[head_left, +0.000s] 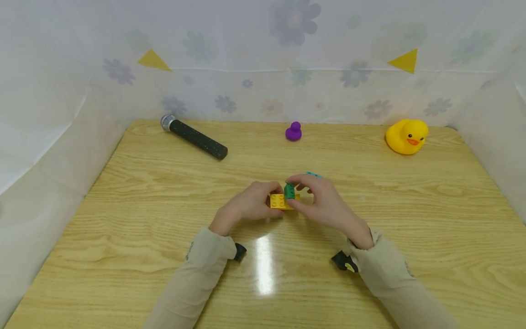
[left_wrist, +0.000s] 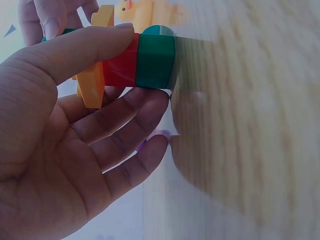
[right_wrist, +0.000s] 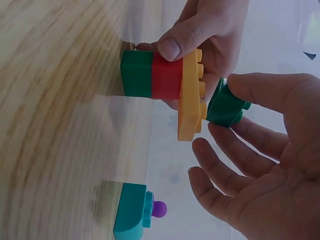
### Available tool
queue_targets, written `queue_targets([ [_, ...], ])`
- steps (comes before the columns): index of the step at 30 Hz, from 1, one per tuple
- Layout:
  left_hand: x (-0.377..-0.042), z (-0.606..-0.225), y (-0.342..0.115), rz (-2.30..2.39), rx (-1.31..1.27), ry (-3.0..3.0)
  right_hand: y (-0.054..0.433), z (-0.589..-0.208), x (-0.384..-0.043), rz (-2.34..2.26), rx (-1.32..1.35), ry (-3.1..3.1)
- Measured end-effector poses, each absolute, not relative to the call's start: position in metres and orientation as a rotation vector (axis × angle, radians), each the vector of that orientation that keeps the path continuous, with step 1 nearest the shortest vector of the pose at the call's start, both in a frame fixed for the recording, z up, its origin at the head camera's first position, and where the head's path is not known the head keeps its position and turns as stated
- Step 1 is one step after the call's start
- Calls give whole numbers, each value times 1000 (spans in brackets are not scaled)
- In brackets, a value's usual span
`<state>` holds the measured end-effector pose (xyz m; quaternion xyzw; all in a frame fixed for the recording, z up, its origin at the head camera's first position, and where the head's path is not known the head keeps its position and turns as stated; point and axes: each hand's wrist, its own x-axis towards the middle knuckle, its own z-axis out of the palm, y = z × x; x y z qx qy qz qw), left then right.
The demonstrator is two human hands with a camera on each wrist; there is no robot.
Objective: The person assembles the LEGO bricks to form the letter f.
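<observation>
My left hand grips a small stack of toy building bricks near the middle of the table. Its thumb lies along the side of the red brick. Below the red one is a green brick at the tabletop; above it sits a wider yellow brick, studs up. Between thumb and fingertips, my right hand pinches a second green brick, tilted at the studded face of the yellow one. Whether those two touch is unclear. A turquoise brick stands on the table beyond the right hand, mostly hidden in the head view.
A black microphone with a silver head lies at the back left. At the back middle sits a small purple duck, and a yellow rubber duck is at the back right. White flowered curtain surrounds the wooden table's back and sides.
</observation>
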<state>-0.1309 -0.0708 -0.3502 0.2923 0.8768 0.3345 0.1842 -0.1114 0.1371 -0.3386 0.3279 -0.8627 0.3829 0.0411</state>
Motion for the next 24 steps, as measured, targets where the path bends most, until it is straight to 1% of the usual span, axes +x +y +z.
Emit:
queue_targets([
  [24,-129,-351,-70,939,846,2481,128,-345,-108,1197,1085,-2616],
])
